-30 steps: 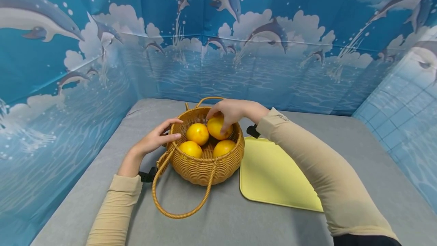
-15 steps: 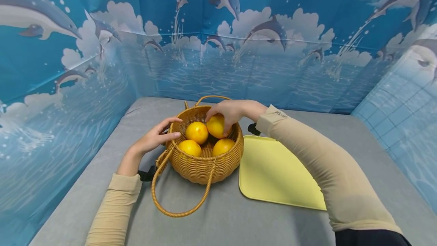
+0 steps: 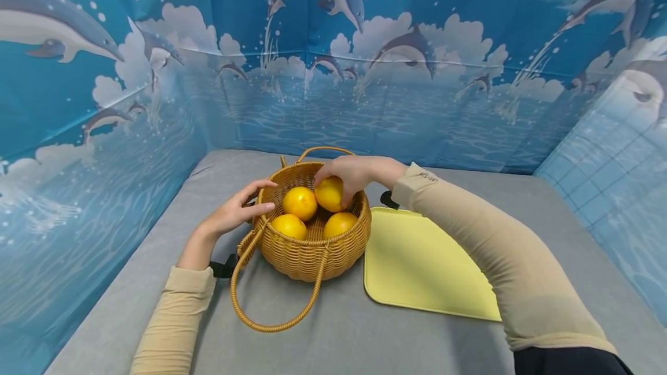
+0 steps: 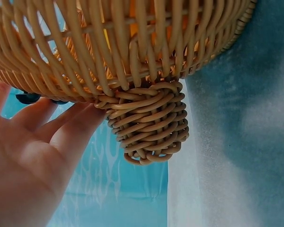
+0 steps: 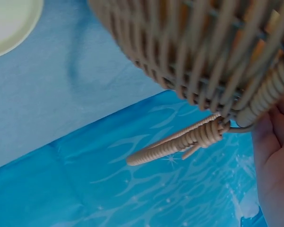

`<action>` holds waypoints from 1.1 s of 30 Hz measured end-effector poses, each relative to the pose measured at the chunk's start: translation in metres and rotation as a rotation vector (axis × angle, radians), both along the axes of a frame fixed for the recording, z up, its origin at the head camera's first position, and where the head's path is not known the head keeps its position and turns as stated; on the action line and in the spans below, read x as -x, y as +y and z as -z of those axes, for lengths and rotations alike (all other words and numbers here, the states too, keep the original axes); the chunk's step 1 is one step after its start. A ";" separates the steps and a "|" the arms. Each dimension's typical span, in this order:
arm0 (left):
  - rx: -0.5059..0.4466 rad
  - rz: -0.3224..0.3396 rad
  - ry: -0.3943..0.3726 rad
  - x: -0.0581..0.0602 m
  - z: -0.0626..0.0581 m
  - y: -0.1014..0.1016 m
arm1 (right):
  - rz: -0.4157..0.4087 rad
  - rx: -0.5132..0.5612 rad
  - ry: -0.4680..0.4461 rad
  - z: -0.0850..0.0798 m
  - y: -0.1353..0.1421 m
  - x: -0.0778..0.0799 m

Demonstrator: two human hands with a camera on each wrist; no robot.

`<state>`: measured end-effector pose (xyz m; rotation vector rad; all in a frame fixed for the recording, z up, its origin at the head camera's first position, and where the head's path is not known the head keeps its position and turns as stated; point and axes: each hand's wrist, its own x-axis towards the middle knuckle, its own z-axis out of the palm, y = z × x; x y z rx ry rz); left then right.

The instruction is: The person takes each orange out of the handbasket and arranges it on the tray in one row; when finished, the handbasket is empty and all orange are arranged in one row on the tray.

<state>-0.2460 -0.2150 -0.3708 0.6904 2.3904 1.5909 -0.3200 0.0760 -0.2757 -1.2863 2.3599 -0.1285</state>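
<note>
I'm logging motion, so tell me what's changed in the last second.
The thumb of the right hand has shifted slightly right on its fruit; the right sleeve moved right, baring more tray. Nothing was taken or let go. The left hand, basket and other three fruits stayed put.

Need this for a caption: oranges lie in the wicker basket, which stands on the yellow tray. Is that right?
Not quite: the head view shows the wicker basket standing on the grey surface, beside the yellow tray. The oranges do lie in it.
</note>
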 end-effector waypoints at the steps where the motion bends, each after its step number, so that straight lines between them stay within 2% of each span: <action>1: 0.000 -0.001 -0.001 0.000 0.000 0.000 | -0.007 -0.001 0.011 0.001 0.000 0.000; 11: -0.014 0.012 -0.001 0.000 0.001 0.001 | -0.073 0.014 0.087 0.010 0.002 0.000; 22: -0.030 0.024 0.001 -0.001 -0.001 0.003 | -0.184 -0.009 0.245 0.016 0.001 0.004; 33: -0.006 0.008 0.015 0.000 0.001 0.001 | -0.196 -0.003 0.314 0.018 0.004 0.005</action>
